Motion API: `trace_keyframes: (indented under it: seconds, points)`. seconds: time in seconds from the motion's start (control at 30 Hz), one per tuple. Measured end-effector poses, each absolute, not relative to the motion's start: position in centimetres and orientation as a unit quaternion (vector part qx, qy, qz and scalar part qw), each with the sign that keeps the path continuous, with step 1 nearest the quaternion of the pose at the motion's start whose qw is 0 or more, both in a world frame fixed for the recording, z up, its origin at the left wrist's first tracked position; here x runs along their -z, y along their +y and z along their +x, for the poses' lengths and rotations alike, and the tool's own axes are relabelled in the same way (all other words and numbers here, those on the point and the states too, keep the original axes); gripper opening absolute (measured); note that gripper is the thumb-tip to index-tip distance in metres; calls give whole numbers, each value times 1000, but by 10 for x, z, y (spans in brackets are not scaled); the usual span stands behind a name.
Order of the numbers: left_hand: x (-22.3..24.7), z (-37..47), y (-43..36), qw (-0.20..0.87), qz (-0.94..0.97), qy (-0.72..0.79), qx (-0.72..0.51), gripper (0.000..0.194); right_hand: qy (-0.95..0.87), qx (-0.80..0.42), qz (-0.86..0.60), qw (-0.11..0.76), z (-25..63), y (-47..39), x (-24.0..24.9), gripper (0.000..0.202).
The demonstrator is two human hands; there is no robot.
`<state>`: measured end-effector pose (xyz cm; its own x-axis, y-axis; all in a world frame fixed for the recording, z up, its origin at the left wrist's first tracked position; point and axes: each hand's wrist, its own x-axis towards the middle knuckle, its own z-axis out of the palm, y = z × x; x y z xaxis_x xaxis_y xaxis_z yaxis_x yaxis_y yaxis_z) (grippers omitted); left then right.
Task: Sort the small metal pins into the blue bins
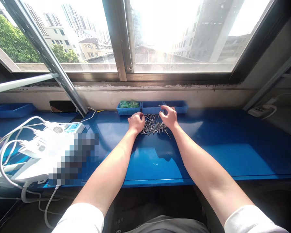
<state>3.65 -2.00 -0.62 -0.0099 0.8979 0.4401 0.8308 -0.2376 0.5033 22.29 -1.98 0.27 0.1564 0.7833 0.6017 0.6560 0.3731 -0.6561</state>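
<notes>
A pile of small dark metal screws [151, 124] lies on the blue tabletop, between my two hands. At the pile's left edge is my left hand [136, 123], its fingers curled together; whatever they hold, if anything, is hidden. My right hand [169, 116] is raised over the pile's right side, thumb and forefinger pinching one small screw [159, 105] in front of the middle blue bin [150, 106]. To the left of that bin stands another blue bin [128, 111] with green pieces [129, 104] in it. A third blue bin [181, 107] adjoins on the right, partly behind my right hand.
A white power strip [75, 128] with plugs and cables takes up the left of the blue table [208, 145]. A phone-like dark panel [63, 106] leans by a metal post [70, 87]. Another blue tray [14, 110] sits far left. Windows rise behind the table.
</notes>
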Motion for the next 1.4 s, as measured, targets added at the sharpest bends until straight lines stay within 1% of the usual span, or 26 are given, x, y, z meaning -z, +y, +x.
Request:
trace_keyframes:
  seconds: [0.2,0.3,0.43,0.5,0.57,0.67,0.73,0.77,0.93,1.03,1.2,1.3,1.4]
  points:
    - [10,36,-17,51,698,648,-300,21,-622,-13,-636,456,232,-13,4,51]
    - [10,37,-18,54,701,655,-277,22,-613,-13,-666,424,237,-8,7,60]
    - [10,38,-17,61,701,665,-250,25,-607,-34,-702,372,243,-2,10,78]
    - [10,39,-17,64,702,666,-244,27,-605,-30,-708,364,243,-2,12,83]
    - [10,39,-17,66,707,661,-242,30,-612,-11,-695,378,240,-4,12,78]
    - [10,39,-20,66,729,638,-238,39,-651,-2,-648,395,232,-8,12,52]
    - [11,40,-21,65,750,617,-231,46,-699,-25,-611,372,224,-11,13,35]
    - [11,40,-22,64,759,607,-226,48,-721,-38,-596,353,220,-12,13,32]
    - [15,39,-23,66,781,585,-208,52,-761,-71,-591,257,206,-15,18,42]
    - [16,40,-22,67,784,582,-205,50,-773,-75,-588,225,204,-15,18,39]
    - [16,41,-23,68,789,575,-205,49,-788,-86,-559,245,207,-14,17,28]
    - [15,41,-24,66,789,574,-208,49,-795,-90,-541,260,208,-13,18,26]
    - [13,42,-25,63,790,568,-220,44,-793,-91,-538,270,209,-12,18,24]
